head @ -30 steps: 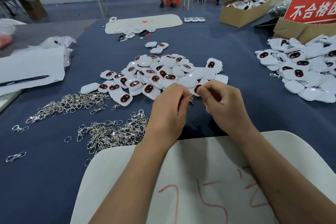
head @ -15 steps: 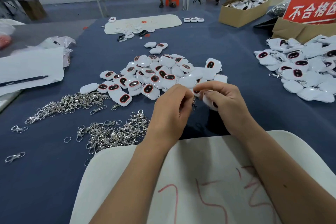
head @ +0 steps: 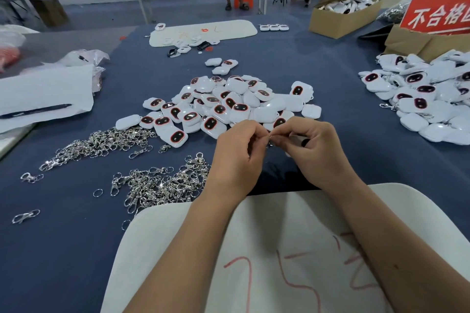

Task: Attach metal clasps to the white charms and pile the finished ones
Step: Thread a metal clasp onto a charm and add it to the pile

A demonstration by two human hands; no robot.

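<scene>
My left hand point(head: 237, 152) pinches a small metal clasp point(head: 269, 141) at its fingertips. My right hand point(head: 318, 150) curls round a white charm point(head: 296, 138), mostly hidden in the palm, with a dark oval patch showing. Both hands meet fingertip to fingertip just in front of the central heap of white charms point(head: 229, 104). Loose silver clasps point(head: 157, 183) lie in a heap to the left of my left hand, with a second spread of clasps point(head: 101, 143) farther left. A pile of charms with clasps point(head: 427, 99) sits at the right.
A white board with red writing point(head: 279, 262) lies under my forearms. Paper with a black pen point(head: 38, 109) is at the left edge. Cardboard boxes point(head: 340, 18) and a red sign point(head: 440, 12) stand at the back right. A white mat point(head: 203, 32) lies at the far centre.
My right hand has turned the charm, so its dark patch now faces out, and the fingertips of both hands have drawn together on the clasp.
</scene>
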